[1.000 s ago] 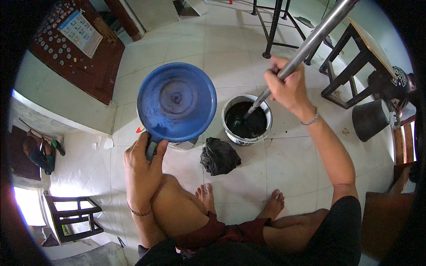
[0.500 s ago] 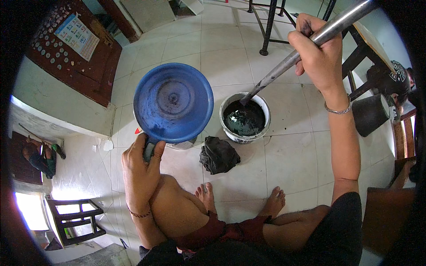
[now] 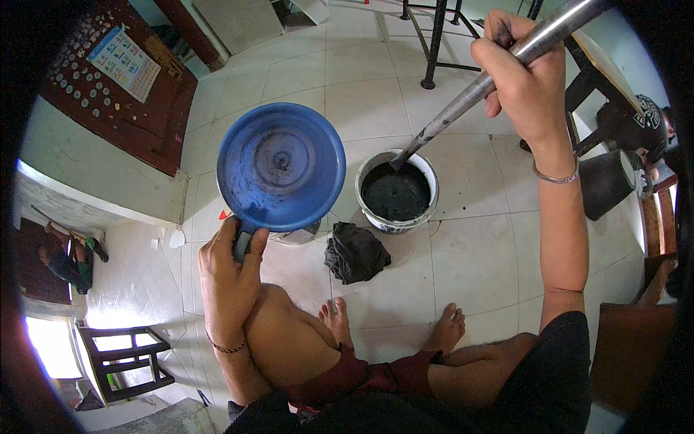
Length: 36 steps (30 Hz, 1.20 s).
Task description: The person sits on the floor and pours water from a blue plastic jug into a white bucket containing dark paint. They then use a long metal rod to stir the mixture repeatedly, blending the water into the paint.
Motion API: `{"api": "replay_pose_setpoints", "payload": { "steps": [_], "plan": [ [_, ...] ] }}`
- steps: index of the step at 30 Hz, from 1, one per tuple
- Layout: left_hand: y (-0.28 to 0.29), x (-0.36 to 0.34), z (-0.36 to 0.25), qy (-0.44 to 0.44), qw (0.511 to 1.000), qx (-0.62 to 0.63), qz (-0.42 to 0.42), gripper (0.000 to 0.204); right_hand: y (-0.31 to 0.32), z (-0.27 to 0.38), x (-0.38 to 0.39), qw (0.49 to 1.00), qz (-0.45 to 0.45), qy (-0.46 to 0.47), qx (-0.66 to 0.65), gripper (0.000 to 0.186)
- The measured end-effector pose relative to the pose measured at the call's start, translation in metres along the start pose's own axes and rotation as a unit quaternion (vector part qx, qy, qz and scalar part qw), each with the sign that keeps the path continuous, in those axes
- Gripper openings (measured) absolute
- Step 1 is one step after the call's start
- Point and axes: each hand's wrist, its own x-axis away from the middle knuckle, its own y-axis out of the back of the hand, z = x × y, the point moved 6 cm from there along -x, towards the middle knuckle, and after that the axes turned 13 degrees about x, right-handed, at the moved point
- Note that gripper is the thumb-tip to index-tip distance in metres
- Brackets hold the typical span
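My left hand (image 3: 230,271) is closed around the short handle of a round blue pan (image 3: 303,181), whose face shows dark smudges and ring marks. In my right hand (image 3: 524,90) is a long metal pipe (image 3: 459,108), held at a slant. Its lower end reaches into a white bucket (image 3: 434,206) of dark, wet-looking liquid (image 3: 396,194). Between the pan and the bucket a crumpled black cloth (image 3: 356,253) lies on the floor. Partly hidden under the pan stands a pale container (image 3: 300,236).
Black metal stool legs (image 3: 434,50) stand beyond the bucket. A dark bucket (image 3: 606,184) is at the right, close to a seated person in black (image 3: 629,130). At far left are another person (image 3: 65,264) and a black-framed stool (image 3: 123,362). Pale tiles (image 3: 470,253) cover the floor.
My right hand and the pipe's upper part have shifted slightly to the right. The liquid's surface looks darker, with less glare. My left hand holds the pan almost still.
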Motion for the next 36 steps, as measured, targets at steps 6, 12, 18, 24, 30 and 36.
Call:
{"api": "replay_pose_setpoints", "payload": {
  "steps": [6, 12, 18, 24, 30, 36],
  "plan": [
    [-0.001, 0.0, 0.0, 0.0, 1.0, 0.014, 0.002, 0.034, 0.004, 0.0, 0.0, 0.996, -0.012, -0.078, -0.037, 0.027],
    [-0.001, 0.0, 0.002, 0.003, 1.0, 0.023, 0.0, 0.035, 0.01, 0.018, -0.004, 0.996, 0.003, -0.08, -0.043, 0.023],
    [-0.001, 0.0, 0.001, 0.001, 1.0, 0.014, -0.002, 0.035, 0.014, 0.031, -0.007, 0.998, 0.002, -0.05, -0.043, 0.023],
    [-0.002, 0.0, 0.001, 0.008, 1.0, 0.024, -0.006, 0.034, 0.019, 0.034, -0.007, 0.998, -0.002, -0.054, -0.03, 0.024],
    [-0.002, 0.0, 0.0, -0.001, 1.0, 0.02, -0.002, 0.033, 0.022, 0.04, -0.008, 0.998, -0.053, -0.015, -0.003, 0.024],
    [-0.003, -0.001, 0.0, -0.002, 1.0, 0.022, -0.001, 0.032, 0.024, 0.038, -0.007, 0.996, -0.025, -0.08, -0.008, 0.024]
  ]
}}
